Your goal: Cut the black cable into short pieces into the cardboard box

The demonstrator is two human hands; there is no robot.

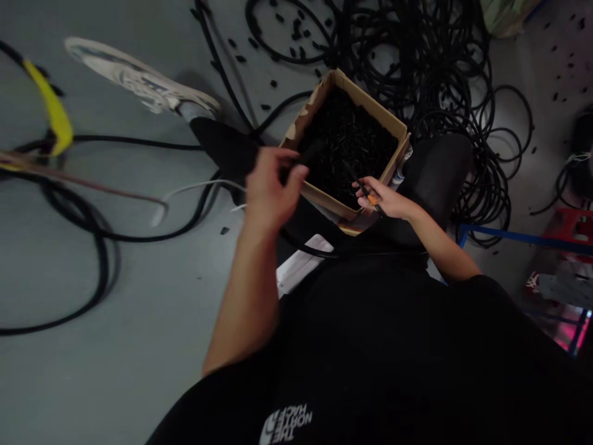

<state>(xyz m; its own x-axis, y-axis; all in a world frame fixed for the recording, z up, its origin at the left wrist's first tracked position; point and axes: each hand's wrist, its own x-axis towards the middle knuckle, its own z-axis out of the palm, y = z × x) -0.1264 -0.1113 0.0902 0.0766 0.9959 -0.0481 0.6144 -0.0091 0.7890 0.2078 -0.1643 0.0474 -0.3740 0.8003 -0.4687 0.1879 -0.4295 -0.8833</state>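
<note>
Between my legs stands an open cardboard box [370, 102] holding a heap of small black pieces [354, 139]. My left hand [273, 188] is over the box's left edge, its thumb and fingers curled round something dark that I cannot make out. At the box's lower right side, my right hand [380, 196] is closed on a slim dark tool with an orange part [372, 199], its tip pointing over the black pieces. A black cable [308, 248] runs across my lap below the box.
Coiled black cables [430, 80] lie behind and right of the box, with small black pieces scattered on the floor. More cable loops [102, 259] and a yellow strip [53, 108] are at left. A blue frame [509, 235] stands at right.
</note>
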